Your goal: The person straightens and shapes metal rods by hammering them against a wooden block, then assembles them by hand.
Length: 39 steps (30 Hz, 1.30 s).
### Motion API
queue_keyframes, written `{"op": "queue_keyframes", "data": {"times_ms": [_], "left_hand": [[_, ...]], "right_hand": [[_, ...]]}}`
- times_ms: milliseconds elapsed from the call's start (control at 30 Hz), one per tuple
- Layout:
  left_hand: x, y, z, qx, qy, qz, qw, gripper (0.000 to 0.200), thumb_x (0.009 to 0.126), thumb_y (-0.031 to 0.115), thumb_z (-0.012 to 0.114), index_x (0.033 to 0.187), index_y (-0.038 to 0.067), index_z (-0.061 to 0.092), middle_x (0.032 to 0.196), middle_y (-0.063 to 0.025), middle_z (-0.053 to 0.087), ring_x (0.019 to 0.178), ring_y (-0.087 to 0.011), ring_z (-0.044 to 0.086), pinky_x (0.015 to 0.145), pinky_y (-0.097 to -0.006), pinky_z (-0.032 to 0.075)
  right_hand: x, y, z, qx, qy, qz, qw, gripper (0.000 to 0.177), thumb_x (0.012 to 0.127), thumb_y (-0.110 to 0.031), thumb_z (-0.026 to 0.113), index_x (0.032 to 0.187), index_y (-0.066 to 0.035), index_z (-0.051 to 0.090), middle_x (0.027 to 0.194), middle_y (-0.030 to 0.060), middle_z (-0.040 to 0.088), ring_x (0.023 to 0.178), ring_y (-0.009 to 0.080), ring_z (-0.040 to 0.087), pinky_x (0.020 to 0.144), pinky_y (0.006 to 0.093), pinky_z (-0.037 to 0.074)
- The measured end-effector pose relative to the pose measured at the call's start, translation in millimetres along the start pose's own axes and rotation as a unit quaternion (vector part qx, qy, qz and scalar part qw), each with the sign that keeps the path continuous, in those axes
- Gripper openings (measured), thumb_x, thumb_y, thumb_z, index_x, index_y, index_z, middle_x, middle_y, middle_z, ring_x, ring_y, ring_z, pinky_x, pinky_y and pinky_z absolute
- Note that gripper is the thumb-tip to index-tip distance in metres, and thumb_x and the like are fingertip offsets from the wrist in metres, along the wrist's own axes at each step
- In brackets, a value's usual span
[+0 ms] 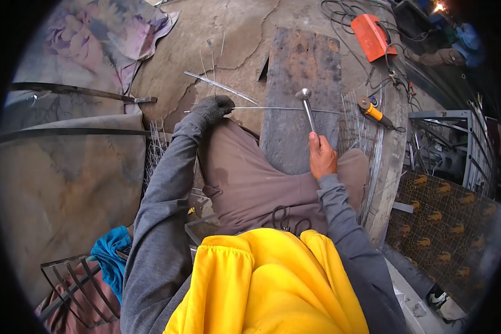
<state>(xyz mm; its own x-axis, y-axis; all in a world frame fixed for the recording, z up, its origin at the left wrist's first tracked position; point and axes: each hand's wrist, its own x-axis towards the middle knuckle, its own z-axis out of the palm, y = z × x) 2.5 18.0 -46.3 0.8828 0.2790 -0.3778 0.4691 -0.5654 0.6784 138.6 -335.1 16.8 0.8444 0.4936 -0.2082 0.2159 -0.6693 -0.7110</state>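
Silver-grey and thin, the metal rod (pixel 281 108) runs crosswise over the far half of a worn wooden board (pixel 300 53), its long axis nearly square to the board's length. The left hand (pixel 214 109), in a dark grey glove, is closed around the rod just off the board's left edge, so most of the length stretches rightward from that fist. The right hand (pixel 323 155), bare, grips the handle of a hammer (pixel 308 110) from the near side. Seen from above, the hammer's shaft crosses the rod almost at right angles, with the head just beyond it. The left hand is the nearer to the rod, being on it; the right lies short of its line, on the wearer's side.

Farther out, a wire mesh (pixel 355 119) and a yellow-and-black angle grinder (pixel 375 113) sit to the right of the board, and a bundle of loose rods (pixel 220 88) lies on the ground to the left.

Whether the hammer touches the rod or hangs above it cannot be told from this angle. The gloved fingers' undersides are hidden, and a short tip past the fist is probably the same rod. Its right end blurs into the mesh. At upper right, a co-worker's blue clothing (pixel 467 44) is partly lost in the dark rim.
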Motion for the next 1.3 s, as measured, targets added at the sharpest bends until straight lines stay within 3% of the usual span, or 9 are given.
{"op": "queue_keyframes", "data": {"times_ms": [67, 167, 267, 367, 433, 667, 733, 1200, 1300], "left_hand": [[0.7, 8.5, 2.5, -0.031, -0.012, -0.001, 0.999, 0.025, 0.085, 0.024, 0.065, 0.107, 0.012, 0.069, 0.103, -0.0087, 0.071, 0.098, -0.0257, 0.066, 0.087, -0.038, 0.05], [2.7, 17.7, 3.6, -0.018, -0.002, 0.004, 1.0, 0.024, 0.085, 0.022, 0.065, 0.107, 0.012, 0.069, 0.102, -0.0083, 0.071, 0.097, -0.0249, 0.066, 0.087, -0.0378, 0.05], [6.0, 20.9, 7.5, 0.021, 0.021, 0.004, 1.0, 0.023, 0.085, 0.02, 0.065, 0.106, 0.011, 0.069, 0.1, -0.0084, 0.071, 0.096, -0.0248, 0.066, 0.087, -0.0376, 0.05], [10.6, 18.7, 12.3, -0.018, 0.007, -0.014, 1.0, 0.022, 0.085, 0.02, 0.065, 0.106, 0.011, 0.07, 0.099, -0.0082, 0.071, 0.095, -0.0245, 0.067, 0.086, -0.0374, 0.05], [10.2, 20.1, 14.8, -0.021, 0.01, -0.003, 1.0, 0.022, 0.086, 0.02, 0.064, 0.106, 0.011, 0.07, 0.099, -0.008, 0.071, 0.094, -0.024, 0.067, 0.086, -0.0372, 0.051], [12.2, 31.3, 17.7, -0.032, 0.009, -0.021, 0.999, 0.022, 0.087, 0.02, 0.065, 0.107, 0.013, 0.07, 0.098, -0.006, 0.072, 0.091, -0.0225, 0.067, 0.082, -0.0356, 0.052], [11.2, 37.3, 19.3, -0.008, 0.014, -0.011, 1.0, 0.022, 0.087, 0.021, 0.064, 0.107, 0.013, 0.07, 0.098, -0.0058, 0.072, 0.091, -0.0227, 0.067, 0.082, -0.0357, 0.052], [17.8, 33.9, 31.3, -0.014, 0.042, -0.008, 0.999, 0.023, 0.09, 0.025, 0.063, 0.108, 0.012, 0.07, 0.101, -0.0082, 0.072, 0.093, -0.0248, 0.068, 0.084, -0.0373, 0.052], [15.0, 41.7, 20.3, 0.01, 0.051, 0.011, 0.999, 0.025, 0.091, 0.025, 0.063, 0.109, 0.008, 0.069, 0.099, -0.0103, 0.071, 0.091, -0.0209, 0.067, 0.083, -0.0357, 0.051]], "right_hand": [[-0.3, 4.2, 5.5, 0.017, 0.033, -0.02, 0.999, 0.057, 0.097, -0.055, 0.044, 0.081, -0.001, 0.053, 0.074, 0.0232, 0.061, 0.073, 0.0459, 0.059, 0.067, 0.0507, 0.044], [1.5, 10.4, 4.6, -0.043, -0.019, 0.028, 0.999, 0.058, 0.097, -0.055, 0.044, 0.081, -0.001, 0.053, 0.075, 0.0231, 0.061, 0.073, 0.0452, 0.059, 0.067, 0.0508, 0.043], [0.3, 0.7, -2.2, 0.01, 0.005, 0.029, 1.0, 0.058, 0.097, -0.055, 0.043, 0.081, 0.0, 0.053, 0.074, 0.0232, 0.06, 0.073, 0.0449, 0.059, 0.067, 0.0506, 0.043], [-1.4, 3.4, 0.3, 0.042, 0.024, 0.011, 0.999, 0.058, 0.097, -0.056, 0.043, 0.082, 0.0, 0.053, 0.073, 0.023, 0.06, 0.073, 0.0451, 0.058, 0.068, 0.0507, 0.043], [3.9, 11.6, 1.6, -0.053, -0.028, 0.024, 0.998, 0.057, 0.098, -0.054, 0.044, 0.082, -0.001, 0.053, 0.072, 0.0234, 0.06, 0.071, 0.046, 0.058, 0.067, 0.0511, 0.043], [-3.8, 5.1, 8.7, -0.006, 0.021, 0.003, 1.0, 0.054, 0.098, -0.052, 0.045, 0.08, -0.002, 0.053, 0.072, 0.0241, 0.06, 0.071, 0.0474, 0.058, 0.065, 0.0522, 0.043], [0.7, 1.3, 4.7, -0.025, -0.021, 0.018, 0.999, 0.054, 0.098, -0.052, 0.045, 0.078, -0.002, 0.052, 0.071, 0.0236, 0.06, 0.071, 0.047, 0.058, 0.065, 0.0518, 0.043], [-0.3, 1.1, 6.0, -0.021, -0.039, 0.037, 0.998, 0.06, 0.096, -0.058, 0.043, 0.082, -0.001, 0.054, 0.074, 0.0239, 0.062, 0.076, 0.0474, 0.059, 0.07, 0.0524, 0.044], [-7.3, -2.9, -8.1, -0.015, -0.056, 0.041, 0.998, 0.06, 0.096, -0.058, 0.043, 0.083, -0.001, 0.054, 0.074, 0.0237, 0.062, 0.075, 0.0477, 0.059, 0.07, 0.0522, 0.044]]}}
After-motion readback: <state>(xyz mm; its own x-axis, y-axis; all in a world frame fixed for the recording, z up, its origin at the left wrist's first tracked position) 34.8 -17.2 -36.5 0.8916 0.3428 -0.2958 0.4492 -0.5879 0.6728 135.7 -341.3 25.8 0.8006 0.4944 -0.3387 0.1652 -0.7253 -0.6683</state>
